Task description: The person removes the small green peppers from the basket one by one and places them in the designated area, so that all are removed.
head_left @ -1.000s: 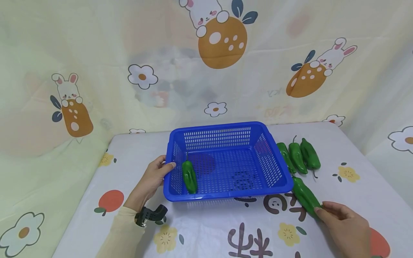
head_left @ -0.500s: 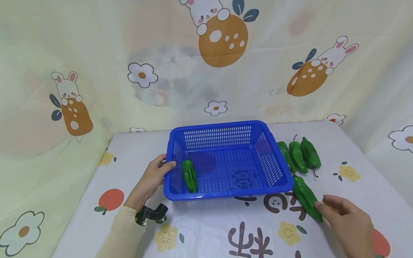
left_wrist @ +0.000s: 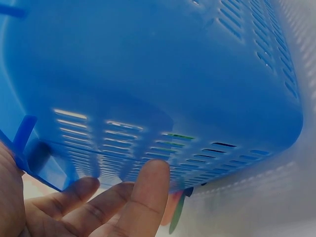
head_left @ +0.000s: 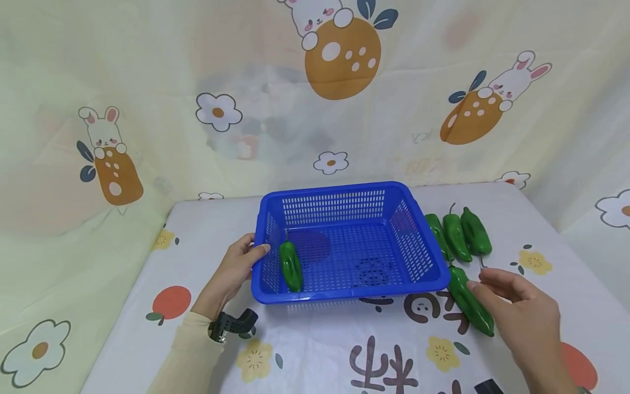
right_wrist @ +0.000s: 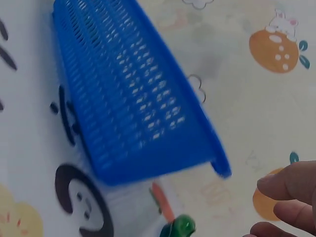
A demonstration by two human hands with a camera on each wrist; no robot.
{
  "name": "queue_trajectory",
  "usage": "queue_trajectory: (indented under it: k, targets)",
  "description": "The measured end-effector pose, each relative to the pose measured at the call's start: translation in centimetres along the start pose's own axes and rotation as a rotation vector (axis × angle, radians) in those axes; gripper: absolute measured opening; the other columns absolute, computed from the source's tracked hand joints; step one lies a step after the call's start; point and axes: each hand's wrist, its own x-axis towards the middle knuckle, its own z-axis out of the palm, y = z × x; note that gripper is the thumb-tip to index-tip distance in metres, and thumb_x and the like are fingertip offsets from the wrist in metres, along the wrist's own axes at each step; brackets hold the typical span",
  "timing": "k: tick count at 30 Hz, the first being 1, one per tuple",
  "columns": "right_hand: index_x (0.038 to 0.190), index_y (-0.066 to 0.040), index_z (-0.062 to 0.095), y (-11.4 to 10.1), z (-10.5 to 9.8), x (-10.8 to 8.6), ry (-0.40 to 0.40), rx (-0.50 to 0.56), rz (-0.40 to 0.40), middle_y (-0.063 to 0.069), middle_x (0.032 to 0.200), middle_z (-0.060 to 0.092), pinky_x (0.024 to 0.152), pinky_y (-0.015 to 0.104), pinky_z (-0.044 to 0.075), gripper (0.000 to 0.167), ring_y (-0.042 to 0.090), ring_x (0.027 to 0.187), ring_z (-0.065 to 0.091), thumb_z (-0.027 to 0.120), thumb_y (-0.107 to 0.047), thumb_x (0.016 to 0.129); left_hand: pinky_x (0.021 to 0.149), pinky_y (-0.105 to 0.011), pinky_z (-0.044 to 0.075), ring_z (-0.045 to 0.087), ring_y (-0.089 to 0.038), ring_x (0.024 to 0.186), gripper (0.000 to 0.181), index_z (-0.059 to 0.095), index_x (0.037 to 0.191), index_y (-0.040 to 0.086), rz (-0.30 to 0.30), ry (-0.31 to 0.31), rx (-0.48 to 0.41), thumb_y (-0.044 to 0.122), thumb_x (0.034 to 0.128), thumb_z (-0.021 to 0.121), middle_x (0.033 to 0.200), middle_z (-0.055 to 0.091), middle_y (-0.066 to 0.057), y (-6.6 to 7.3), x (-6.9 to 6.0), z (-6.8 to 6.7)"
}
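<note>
My left hand (head_left: 241, 260) grips the left side of a blue plastic basket (head_left: 344, 295), thumb over the rim and fingers below it. In the left wrist view those fingers (left_wrist: 148, 197) lie against the slotted outside of the basket (left_wrist: 123, 59). One green pepper (head_left: 291, 267) lies inside, along the left wall. Beside the basket's front right corner, another green pepper (head_left: 470, 303) lies slanted on the cloth. My right hand (head_left: 526, 317) hovers by its upper half, fingers loosely bent, holding nothing; whether the thumb touches the pepper cannot be told. The right wrist view shows only fingertips (right_wrist: 291, 187).
Several more green peppers (head_left: 456, 238) lie side by side right of the basket, the leftmost partly hidden by its wall. A patterned white cloth (head_left: 305, 350) covers the table. Printed curtains (head_left: 266, 148) hang close behind it.
My right hand has moved from the slanted pepper's lower end up toward its stem end. That pepper stays about where it was. The left hand keeps its hold on the basket.
</note>
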Motion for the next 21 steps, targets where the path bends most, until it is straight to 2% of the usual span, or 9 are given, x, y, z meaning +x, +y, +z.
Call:
queue_trajectory:
  k: [3,8,15,21]
  targets:
    - [0.129,-0.010,0.071,-1.4,0.6,-0.3,0.020,0.059,-0.074,-0.021,0.100,0.068,0.074,0.002,0.048,0.043,-0.008,0.089,0.061,0.080,-0.030,0.093,0.084,-0.044,0.064,0.074,-0.033,0.106,0.044,0.053,0.145,0.007,0.002,0.001,-0.004,0.025,0.1054,0.057,0.127,0.069,-0.023,0.0,0.0,0.0]
    - [0.125,-0.007,0.072,-3.5,1.8,-0.6,0.004,0.132,-0.186,-0.021,0.098,0.070,0.074,0.005,0.052,0.038,-0.008,0.090,0.064,0.081,-0.023,0.092,0.084,-0.044,0.064,0.074,-0.033,0.106,0.045,0.052,0.146,0.007,0.001,0.001,-0.004,0.025,0.1055,0.057,0.127,0.069,-0.023,0.0,0.0,0.0]
    - [0.126,-0.008,0.072,-6.2,3.9,-1.1,-0.090,0.130,-0.335,0.002,0.113,0.074,0.076,0.009,0.053,0.038,-0.003,0.095,0.064,0.080,-0.026,0.094,0.085,-0.044,0.064,0.074,-0.031,0.106,0.046,0.052,0.147,0.008,-0.009,0.009,-0.002,0.025,0.1052,0.057,0.127,0.069,-0.022,0.1,-0.1,0.2]
    - [0.126,-0.007,0.071,-8.2,5.6,-1.2,-0.186,0.151,-0.395,0.009,0.122,0.073,0.080,0.012,0.052,0.037,0.002,0.102,0.063,0.077,-0.027,0.096,0.086,-0.045,0.064,0.073,-0.032,0.107,0.045,0.052,0.146,0.008,-0.012,0.012,-0.003,0.026,0.1052,0.057,0.128,0.069,-0.022,0.2,-0.1,0.1]
